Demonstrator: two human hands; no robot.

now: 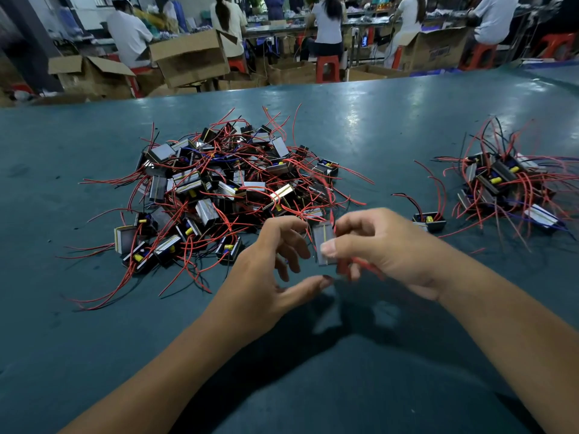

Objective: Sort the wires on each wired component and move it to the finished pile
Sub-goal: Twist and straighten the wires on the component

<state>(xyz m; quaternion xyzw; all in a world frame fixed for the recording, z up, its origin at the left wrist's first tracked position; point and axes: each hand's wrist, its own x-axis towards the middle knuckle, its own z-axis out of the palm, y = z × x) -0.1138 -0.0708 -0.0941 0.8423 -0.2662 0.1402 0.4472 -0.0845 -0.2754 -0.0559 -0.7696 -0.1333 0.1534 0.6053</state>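
Observation:
My right hand (376, 249) grips a small grey wired component (324, 241) above the green table (94, 339), thumb across its face, with red wires trailing below the fingers. My left hand (275, 277) hovers just left of it, fingers loosely curled and thumb stretched under the component; it holds nothing that I can see. A large tangled pile of components with red and black wires (225, 186) lies behind the hands. A smaller pile (507, 186) sits at the right, with a single component (429, 219) lying between the two piles.
Beyond the table's far edge stand open cardboard boxes (191, 57) and red stools (327, 68), with several people seated at benches, backs turned. Bare green surface stretches in front of me and to the far left.

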